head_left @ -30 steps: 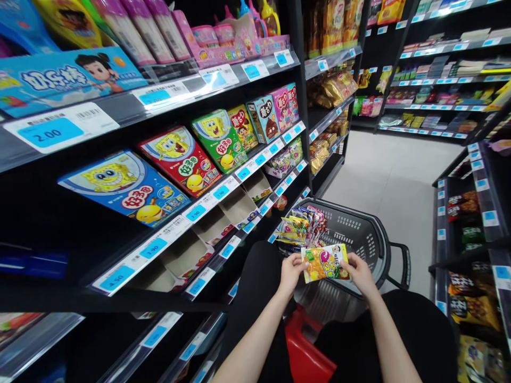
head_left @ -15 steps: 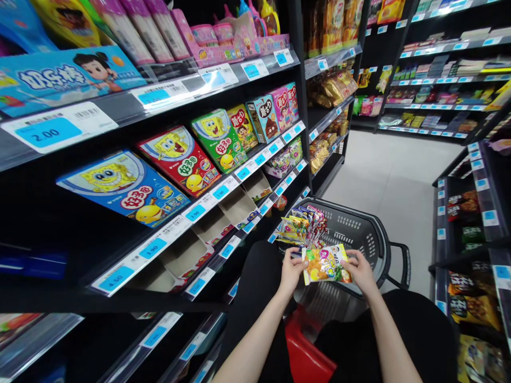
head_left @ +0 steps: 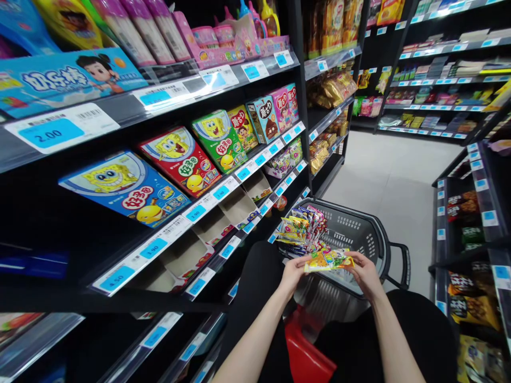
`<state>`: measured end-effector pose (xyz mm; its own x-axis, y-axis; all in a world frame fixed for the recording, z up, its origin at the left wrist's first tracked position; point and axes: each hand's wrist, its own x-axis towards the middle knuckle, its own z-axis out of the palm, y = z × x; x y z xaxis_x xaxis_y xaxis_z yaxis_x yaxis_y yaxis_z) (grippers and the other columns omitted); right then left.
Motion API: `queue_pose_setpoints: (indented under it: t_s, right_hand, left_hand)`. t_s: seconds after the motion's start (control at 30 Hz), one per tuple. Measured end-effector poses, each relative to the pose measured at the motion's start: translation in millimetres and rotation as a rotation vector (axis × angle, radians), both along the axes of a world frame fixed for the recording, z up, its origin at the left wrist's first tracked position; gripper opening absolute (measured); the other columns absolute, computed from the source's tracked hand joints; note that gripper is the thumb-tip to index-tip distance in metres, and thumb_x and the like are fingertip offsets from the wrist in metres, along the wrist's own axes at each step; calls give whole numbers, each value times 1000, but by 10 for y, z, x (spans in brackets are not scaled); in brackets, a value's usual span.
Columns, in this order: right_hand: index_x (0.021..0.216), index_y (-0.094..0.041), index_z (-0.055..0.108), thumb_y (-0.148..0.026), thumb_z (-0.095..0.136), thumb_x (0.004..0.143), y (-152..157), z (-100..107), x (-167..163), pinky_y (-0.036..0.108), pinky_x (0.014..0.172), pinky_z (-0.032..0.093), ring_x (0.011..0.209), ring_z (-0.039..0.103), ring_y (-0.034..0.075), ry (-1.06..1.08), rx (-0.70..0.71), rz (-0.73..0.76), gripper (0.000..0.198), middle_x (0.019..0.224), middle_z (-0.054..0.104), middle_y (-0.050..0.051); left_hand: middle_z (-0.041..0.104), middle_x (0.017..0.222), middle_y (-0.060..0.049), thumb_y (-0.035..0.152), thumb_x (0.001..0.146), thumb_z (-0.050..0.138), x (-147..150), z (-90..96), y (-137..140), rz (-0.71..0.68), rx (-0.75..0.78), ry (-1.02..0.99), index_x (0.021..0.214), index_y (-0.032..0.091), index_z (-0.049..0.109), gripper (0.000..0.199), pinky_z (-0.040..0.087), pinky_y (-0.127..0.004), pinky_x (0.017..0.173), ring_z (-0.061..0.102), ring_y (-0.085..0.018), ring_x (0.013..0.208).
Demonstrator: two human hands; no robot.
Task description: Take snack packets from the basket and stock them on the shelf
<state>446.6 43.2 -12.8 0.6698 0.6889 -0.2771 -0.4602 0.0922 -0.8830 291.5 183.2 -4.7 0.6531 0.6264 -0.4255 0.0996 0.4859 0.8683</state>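
Between my two hands is a yellow candy packet [head_left: 329, 260] with colourful print, tipped so that its face looks foreshortened. My left hand [head_left: 293, 274] pinches its left end, and my right hand [head_left: 364, 272] is closed on its right end. Just beyond and below it stands a dark grey shopping basket [head_left: 351, 221]. Several small candy packets [head_left: 301, 226], yellow, blue and pink, are bunched upright at the basket's left side. The held packet hides part of the basket's near side.
Shelves with snack boxes [head_left: 128, 186] and price labels line the left. Open cardboard display trays [head_left: 199, 239] sit one shelf lower. Another rack with bagged snacks [head_left: 473, 306] stands at the right. A red handle-like part [head_left: 307, 351] lies between my knees. Pale floor [head_left: 383, 165] stretches ahead.
Both hands have tilted the candy packet flatter, so less of its front shows. It has shifted slightly to the right. The basket and shelves stay in place.
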Motion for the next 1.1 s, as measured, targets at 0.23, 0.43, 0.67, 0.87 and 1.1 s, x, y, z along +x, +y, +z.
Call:
queue_pose_setpoints:
  t_s: [0.23, 0.43, 0.67, 0.87, 1.1]
  right_hand:
    - [53, -17, 54, -50, 65, 57, 15, -114, 33, 22, 41, 28, 40, 34, 8, -491, -340, -95, 36, 39, 35, -7]
    - [46, -19, 43, -54, 60, 59, 39, -190, 30, 22, 43, 28, 43, 37, 10, -486, -321, -7, 42, 42, 38, -5]
    - [90, -18, 59, -44, 54, 66, 30, -98, -23, 28, 56, 44, 67, 60, 20, -39, -24, 147, 36, 81, 66, 6]
    - [116, -24, 47, -29, 68, 57, -22, 11, -59, 32, 68, 48, 82, 62, 22, -59, 21, 226, 62, 107, 60, 9]
    - [84, -16, 63, -44, 68, 59, 22, -21, -62, 29, 57, 48, 63, 61, 19, -144, -101, 172, 39, 73, 67, 6]
  left_hand:
    - [52, 43, 1, 35, 62, 62, -15, -51, 27, 7, 312, 158, 45, 14, 56, 28, 29, -21, 47, 40, -8, 43]
    - [38, 38, 6, 36, 57, 66, -23, -123, 48, 57, 274, 161, 39, 15, 46, 34, 21, -21, 46, 31, -7, 41]
    - [52, 50, 2, 41, 58, 64, -4, -136, 10, 100, 79, 54, 54, 14, 53, 30, 35, -22, 51, 46, -9, 47]
    - [50, 48, 3, 37, 54, 67, 16, -114, 5, 164, -40, -12, 56, 14, 51, 28, 37, -22, 49, 47, -9, 45]
    - [56, 52, 1, 36, 49, 72, 25, -60, -27, 137, -73, -28, 63, 14, 54, 32, 41, -24, 50, 53, -12, 47]
